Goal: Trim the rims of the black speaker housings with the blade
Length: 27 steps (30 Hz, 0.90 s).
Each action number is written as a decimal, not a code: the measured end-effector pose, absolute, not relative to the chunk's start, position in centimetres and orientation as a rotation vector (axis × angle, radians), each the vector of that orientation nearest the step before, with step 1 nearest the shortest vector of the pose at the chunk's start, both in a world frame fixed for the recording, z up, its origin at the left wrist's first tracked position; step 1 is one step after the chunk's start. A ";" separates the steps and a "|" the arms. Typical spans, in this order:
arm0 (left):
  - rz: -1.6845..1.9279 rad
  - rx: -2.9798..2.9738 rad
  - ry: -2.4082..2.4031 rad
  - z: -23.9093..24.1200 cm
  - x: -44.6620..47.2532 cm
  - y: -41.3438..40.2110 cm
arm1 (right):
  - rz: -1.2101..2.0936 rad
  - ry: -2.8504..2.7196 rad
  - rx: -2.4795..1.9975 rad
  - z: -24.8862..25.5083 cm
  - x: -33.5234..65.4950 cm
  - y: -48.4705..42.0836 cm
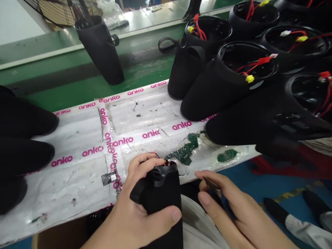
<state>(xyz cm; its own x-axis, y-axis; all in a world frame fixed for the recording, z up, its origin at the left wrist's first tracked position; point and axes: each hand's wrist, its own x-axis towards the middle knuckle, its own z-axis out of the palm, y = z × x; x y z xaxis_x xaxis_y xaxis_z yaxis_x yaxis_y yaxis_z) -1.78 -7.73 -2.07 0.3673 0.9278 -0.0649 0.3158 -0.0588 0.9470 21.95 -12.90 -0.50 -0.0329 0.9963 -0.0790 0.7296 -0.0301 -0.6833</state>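
My left hand [145, 197] is wrapped round a black fabric-covered cylinder [166, 197], which looks like a speaker housing. Its open top end faces away from me, with a strap loop on its side and thin wires [167, 163] showing at the rim. Beside it on the right, my right hand [228, 204] is closed on a flat, pointed metal blade [212, 186], apart from the housing. The blade's dark blue handle lies mostly hidden in the palm, so its exact kind is unclear.
Several similar black housings [246, 62] with red wires and yellow connectors crowd the right side. More black housings [26, 114] lie at the left edge. One housing [101, 52] stands on the green surface [145, 69] beyond the taped white bench cover [77, 186]. Another person's shoes [275, 209] show lower right.
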 end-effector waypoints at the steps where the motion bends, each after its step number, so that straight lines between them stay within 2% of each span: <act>1: 0.718 1.618 1.151 -2.2 -2.0 -7.8 | 0.974 -1.669 -1.808 -0.8 21.3 -12.7; 4: 0.679 1.570 1.206 -2.4 -3.2 -8.1 | 1.520 -1.282 -1.589 -1.5 19.7 -11.5; 7: 0.817 1.431 1.365 -1.8 -4.8 -9.3 | 1.733 -1.089 -1.400 -1.8 18.1 -9.9; 10: 0.919 1.520 1.526 -0.5 -5.9 -10.7 | 1.687 -1.193 -1.406 -1.7 16.6 -8.9; 16: 0.609 1.655 1.553 0.1 -5.6 -11.5 | 1.665 -1.240 -1.328 -1.9 15.4 -9.2; 23: 0.867 1.535 1.506 -1.4 -5.0 -11.3 | 1.816 -1.076 -1.325 -0.8 15.1 -9.4; 27: 0.894 1.432 1.476 -1.8 -5.4 -11.2 | 1.681 -1.278 -1.296 -0.8 16.0 -9.7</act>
